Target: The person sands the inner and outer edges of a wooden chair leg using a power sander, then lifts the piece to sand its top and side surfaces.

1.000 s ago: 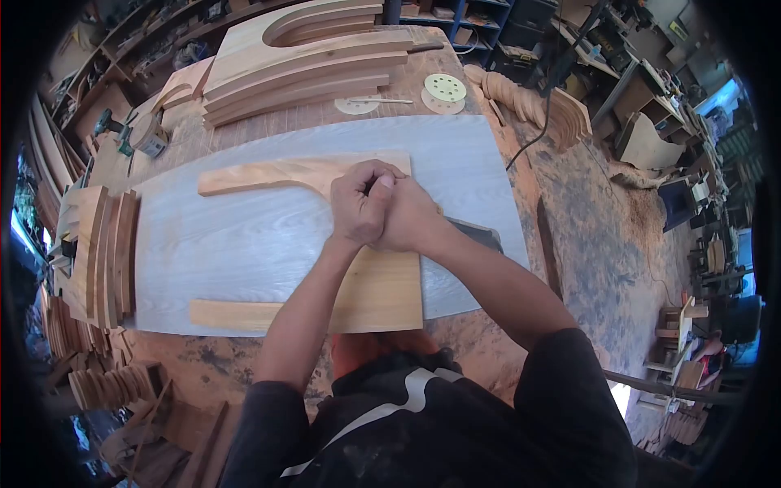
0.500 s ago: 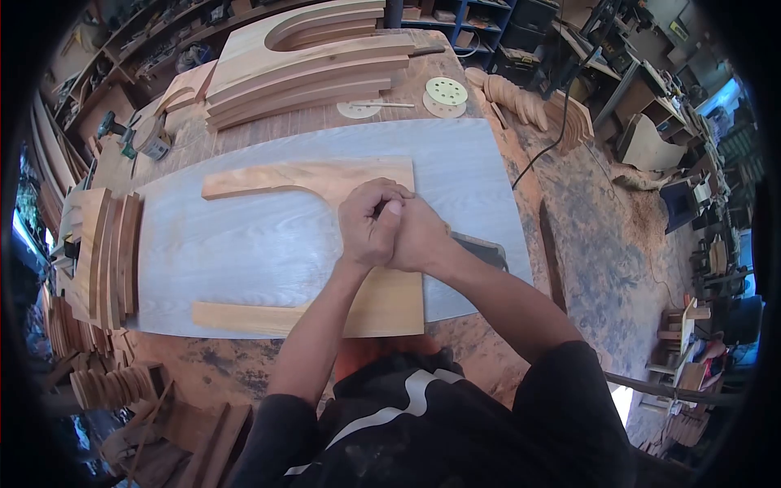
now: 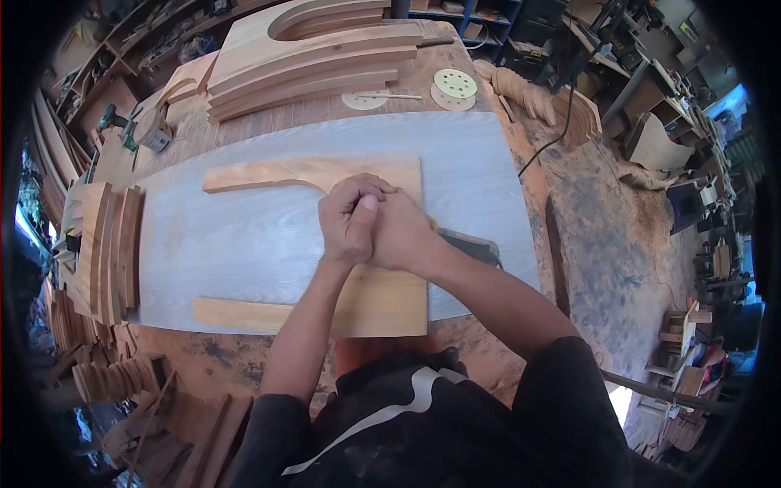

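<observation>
Hands, left hand (image 3: 346, 220) and right hand (image 3: 404, 230), clench together atop U-shaped wooden piece (image 3: 382, 297).

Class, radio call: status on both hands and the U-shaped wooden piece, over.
Left hand and right hand clasped together, pressing on U-shaped wooden piece. Piece flat on grey sheet. What the grip encloses: hidden. Nothing on the piece besides the hands.

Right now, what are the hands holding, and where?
Both hands are clasped together over the U-shaped board; whatever they grip is hidden, so it cannot be told.
</observation>
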Tool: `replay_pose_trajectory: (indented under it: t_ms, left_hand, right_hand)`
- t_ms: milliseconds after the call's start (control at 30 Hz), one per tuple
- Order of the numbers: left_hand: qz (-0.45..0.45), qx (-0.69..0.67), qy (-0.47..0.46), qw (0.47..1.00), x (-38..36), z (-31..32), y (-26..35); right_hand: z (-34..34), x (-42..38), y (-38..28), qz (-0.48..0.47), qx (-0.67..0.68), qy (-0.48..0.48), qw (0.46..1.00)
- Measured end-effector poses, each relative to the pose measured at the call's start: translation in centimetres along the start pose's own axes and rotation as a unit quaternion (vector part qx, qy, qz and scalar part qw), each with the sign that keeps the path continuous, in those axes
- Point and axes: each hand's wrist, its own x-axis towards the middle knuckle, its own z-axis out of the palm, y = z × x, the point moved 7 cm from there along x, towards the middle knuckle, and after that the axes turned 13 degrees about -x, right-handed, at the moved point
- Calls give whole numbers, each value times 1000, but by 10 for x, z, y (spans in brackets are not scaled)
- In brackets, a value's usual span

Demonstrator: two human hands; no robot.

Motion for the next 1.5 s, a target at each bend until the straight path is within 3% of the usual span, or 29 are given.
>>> replay_pose_trajectory:
  t_ms: [67, 133, 267, 333, 400, 533, 700, 833, 1000, 1167, 1233, 1300, 1500]
  left_hand:
    - [-12, -6, 0, 1000, 19, -13, -4]
    - [-61, -5, 16, 998, 38, -25, -15]
    - [-64, 9, 33, 997, 24, -31, -7]
    - [-1, 14, 35, 999, 4, -32, 8]
    - [-12, 16, 37, 999, 7, -40, 8]
    - [-40, 41, 54, 997, 38, -56, -3]
    - [-69, 77, 63, 993, 15, -50, 7]
    - [-23, 92, 75, 993, -18, -44, 32]
    - [-12, 68, 84, 994, -24, -57, 33]
    - [-24, 53, 74, 996, 9, -50, 6]
    - [-22, 67, 66, 995, 31, -48, -5]
    - [-27, 70, 61, 995, 51, -46, -17]
    - [-25, 95, 45, 994, 95, -63, -51]
  right_hand:
    - [9, 28, 4, -2, -64, -119, 991]
    - [20, 52, 12, -14, -67, -94, 993]
    - [18, 41, -3, -30, -55, -66, 996]
    - [18, 36, -14, -34, -44, -67, 996]
    - [23, 34, -22, -58, -42, -36, 997]
    - [33, 72, -10, -34, -54, -112, 992]
    - [19, 50, -20, -44, -21, -63, 997]
    - [32, 26, -37, -82, 41, 1, 996]
    - [25, 32, -50, -86, 9, -87, 993]
    - [26, 49, -22, -79, -14, -110, 991]
    - [14, 62, -5, -61, -37, -67, 995]
    - [21, 78, 11, -41, -53, -118, 991]
    - [12, 114, 36, -3, -68, -86, 994]
